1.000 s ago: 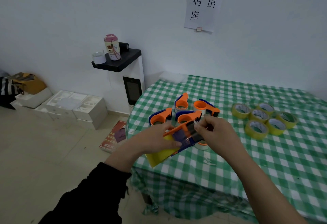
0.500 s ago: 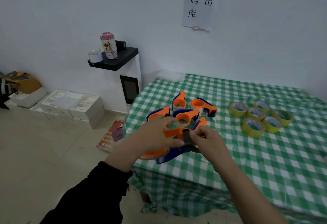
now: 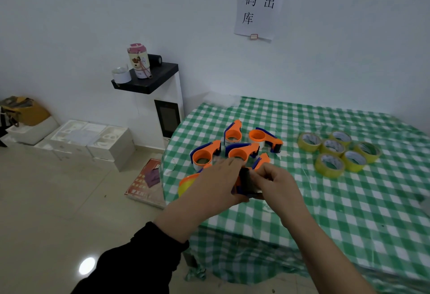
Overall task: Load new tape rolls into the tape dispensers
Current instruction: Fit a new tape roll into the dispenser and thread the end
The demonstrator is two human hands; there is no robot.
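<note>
Both hands are busy over the near left edge of the tabletop point(image 3: 302, 200), which is covered in a green checked cloth. The left hand point(image 3: 216, 186) is wrapped around the body of an orange and blue tape dispenser point(image 3: 244, 184), and a yellow tape roll point(image 3: 186, 183) peeks out from under it on the side toward the left edge. The right hand point(image 3: 277, 184) pinches narrowly at the dark front part of that same dispenser, right where the tape would feed out; whether a strip of tape is actually between the fingertips I cannot tell. To me this looks like the threading step, with the roll already seated and its end being led to the cutter. Just beyond the hands, four more dispensers point(image 3: 237, 145) sit in a loose cluster; whether they hold fresh tape I cannot make out. Well apart, toward the right edge, six spare yellow rolls point(image 3: 337, 152) lie flat, touching one another. The next move probably calls for pulling the tape end straight through the front, keeping it from sticking to itself, then setting this dispenser down with the others before reaching right for another roll.
</note>
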